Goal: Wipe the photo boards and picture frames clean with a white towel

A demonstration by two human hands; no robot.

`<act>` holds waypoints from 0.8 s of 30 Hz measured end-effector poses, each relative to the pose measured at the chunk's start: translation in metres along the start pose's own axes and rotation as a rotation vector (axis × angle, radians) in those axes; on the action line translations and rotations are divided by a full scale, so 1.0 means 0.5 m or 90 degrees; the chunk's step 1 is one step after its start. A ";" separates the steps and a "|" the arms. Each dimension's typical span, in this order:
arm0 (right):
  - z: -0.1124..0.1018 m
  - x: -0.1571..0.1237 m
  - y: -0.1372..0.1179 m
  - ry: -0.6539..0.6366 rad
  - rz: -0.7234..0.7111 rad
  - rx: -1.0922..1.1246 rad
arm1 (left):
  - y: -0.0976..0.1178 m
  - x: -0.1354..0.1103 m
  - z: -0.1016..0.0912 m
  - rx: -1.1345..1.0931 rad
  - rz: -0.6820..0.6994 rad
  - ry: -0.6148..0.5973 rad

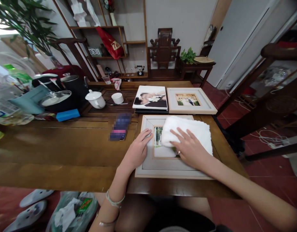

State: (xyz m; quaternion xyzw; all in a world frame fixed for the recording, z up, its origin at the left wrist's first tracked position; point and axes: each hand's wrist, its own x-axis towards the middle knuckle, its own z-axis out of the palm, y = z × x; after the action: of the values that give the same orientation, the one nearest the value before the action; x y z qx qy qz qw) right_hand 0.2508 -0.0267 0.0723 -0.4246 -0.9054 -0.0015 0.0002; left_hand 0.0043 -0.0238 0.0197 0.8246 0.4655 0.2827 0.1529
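A light-framed picture [148, 167] lies on the wooden table before me, a photo in its middle. Over its upper right part spreads a folded, fluffy white cloth [199, 132], which covers some of the photo. My right hand [189, 148] presses flat on the cloth with fingers spread, a ring on one of them. My left hand [138, 149] rests on the left side of the frame, fingers stretched out and holding nothing. A phone [119, 127], blurred out in part, lies to the left of the frame.
Behind the frame lie a white photo panel [150, 96] and a second framed picture [206, 103]. A lidded white cup [95, 99], small white bowl [117, 98] and black pot [73, 85] stand on the left. A blue block [68, 115] sits near them. Dark chairs flank the table.
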 end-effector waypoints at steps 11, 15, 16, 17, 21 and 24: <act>-0.022 -0.031 -0.163 -0.016 -0.170 0.010 | -0.001 0.004 -0.002 -0.014 -0.021 0.001; -0.027 -0.060 -0.172 0.002 -0.214 0.049 | 0.001 0.004 -0.003 -0.013 -0.018 0.004; -0.026 -0.058 -0.166 0.002 -0.204 0.051 | 0.001 0.004 -0.002 -0.012 -0.019 0.006; -0.024 -0.052 -0.159 0.000 -0.189 0.047 | 0.001 0.004 -0.001 -0.011 -0.019 0.009; -0.006 -0.015 -0.144 0.000 -0.108 -0.006 | 0.000 0.004 0.000 -0.018 -0.014 0.018; 0.012 -0.003 -0.162 0.037 -0.083 -0.047 | -0.001 0.004 -0.002 -0.033 -0.011 0.017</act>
State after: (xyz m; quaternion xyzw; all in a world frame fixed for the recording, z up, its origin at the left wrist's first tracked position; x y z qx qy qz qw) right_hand 0.1896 -0.0797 0.0661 -0.3643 -0.9300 -0.0473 0.0109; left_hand 0.0042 -0.0219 0.0208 0.8126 0.4671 0.3042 0.1703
